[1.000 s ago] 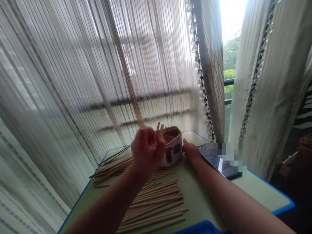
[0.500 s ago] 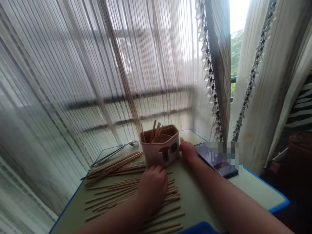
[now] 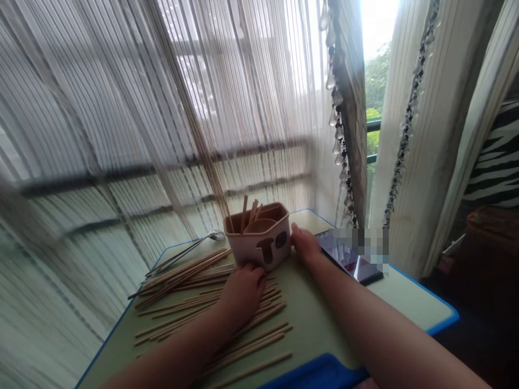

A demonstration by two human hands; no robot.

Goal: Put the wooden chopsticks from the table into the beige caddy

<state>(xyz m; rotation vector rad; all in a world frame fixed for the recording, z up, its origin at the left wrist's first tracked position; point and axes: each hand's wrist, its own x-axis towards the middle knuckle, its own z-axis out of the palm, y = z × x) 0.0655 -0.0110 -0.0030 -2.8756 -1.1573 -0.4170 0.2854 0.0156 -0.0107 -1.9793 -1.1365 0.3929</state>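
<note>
A pale cutlery holder [image 3: 246, 249] with a brown rim and dark printed shapes stands upright on the table. Several chopsticks [image 3: 245, 213] and a brown rounded piece [image 3: 265, 225] show inside it. My left hand [image 3: 246, 283] is closed, its curled fingers against the holder's lower front; part of its grip is hidden. On the holder's right side rests my right hand [image 3: 305, 243], thumb up and fingers closed along the wall. Many loose chopsticks [image 3: 253, 368] lie in rows beneath and around my left forearm.
A bundle of chopsticks [image 3: 182, 274] lies left of the holder, with metal spoons [image 3: 214, 235] behind it. A phone [image 3: 348, 256] lies right of my right hand. The pale table [image 3: 405, 300] has a blue edge, and string curtains [image 3: 251, 108] hang behind it.
The view has shifted slightly, so the whole table appears farther left and higher. My left hand has moved a little closer against the holder's lower front. My right hand stays at its side.
</note>
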